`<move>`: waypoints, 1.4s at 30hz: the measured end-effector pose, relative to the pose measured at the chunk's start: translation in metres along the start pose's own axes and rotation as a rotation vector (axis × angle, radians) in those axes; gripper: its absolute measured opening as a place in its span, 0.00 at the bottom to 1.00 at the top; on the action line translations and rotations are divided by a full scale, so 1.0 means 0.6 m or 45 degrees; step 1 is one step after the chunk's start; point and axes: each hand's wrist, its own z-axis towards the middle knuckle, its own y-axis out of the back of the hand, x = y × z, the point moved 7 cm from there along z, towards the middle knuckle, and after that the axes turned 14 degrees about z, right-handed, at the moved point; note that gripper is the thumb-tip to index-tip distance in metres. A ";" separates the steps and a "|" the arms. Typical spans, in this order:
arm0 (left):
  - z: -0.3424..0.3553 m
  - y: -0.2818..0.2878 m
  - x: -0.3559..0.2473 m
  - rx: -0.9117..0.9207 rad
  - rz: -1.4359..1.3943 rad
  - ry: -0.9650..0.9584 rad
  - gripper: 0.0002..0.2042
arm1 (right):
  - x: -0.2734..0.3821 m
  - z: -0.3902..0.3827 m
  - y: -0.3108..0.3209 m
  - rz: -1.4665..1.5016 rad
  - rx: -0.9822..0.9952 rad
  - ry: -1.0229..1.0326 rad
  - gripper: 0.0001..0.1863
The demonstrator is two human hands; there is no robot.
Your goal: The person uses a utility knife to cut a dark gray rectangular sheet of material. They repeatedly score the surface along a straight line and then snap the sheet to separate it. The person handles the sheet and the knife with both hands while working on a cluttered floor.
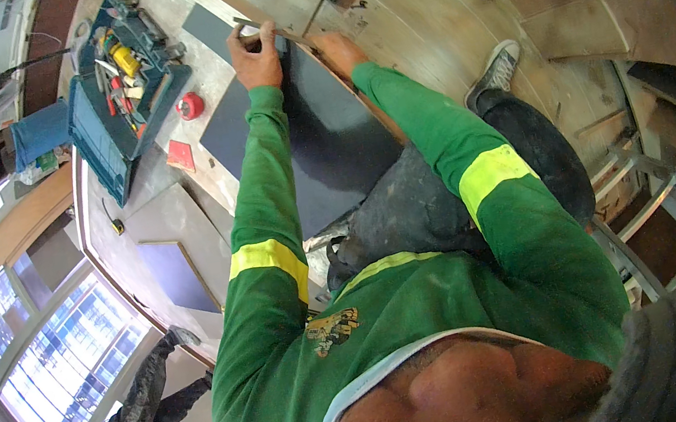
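Green-sleeved arms reach away over a dark rectangular panel (327, 138), its long axis running away from the person. Right hand (338, 49) lies flat on its far edge; left hand (255, 53) pinches a small pale tool (248, 32). Beyond, a blue open toolbox (118, 86).

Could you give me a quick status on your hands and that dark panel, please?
Left hand pinching a small grey strip at the dark panel edge. Right hand flat on the panel's far edge. Red tape measure and open toolbox nearby, apart.
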 end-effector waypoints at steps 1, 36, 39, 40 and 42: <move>0.009 0.002 -0.004 -0.025 0.002 -0.052 0.31 | 0.012 0.007 0.003 0.004 0.032 -0.046 0.18; 0.006 0.006 0.013 -0.016 -0.251 0.000 0.29 | -0.020 -0.020 0.030 -0.075 -0.093 -0.016 0.15; 0.007 0.003 0.009 -0.008 -0.223 -0.033 0.32 | 0.032 0.018 0.025 0.028 -0.079 0.112 0.16; 0.011 0.003 0.019 -0.040 -0.212 -0.042 0.32 | 0.052 0.028 0.016 0.059 -0.029 0.126 0.17; 0.005 -0.004 0.014 0.042 0.004 0.121 0.31 | 0.061 0.035 0.020 -0.036 0.050 0.078 0.18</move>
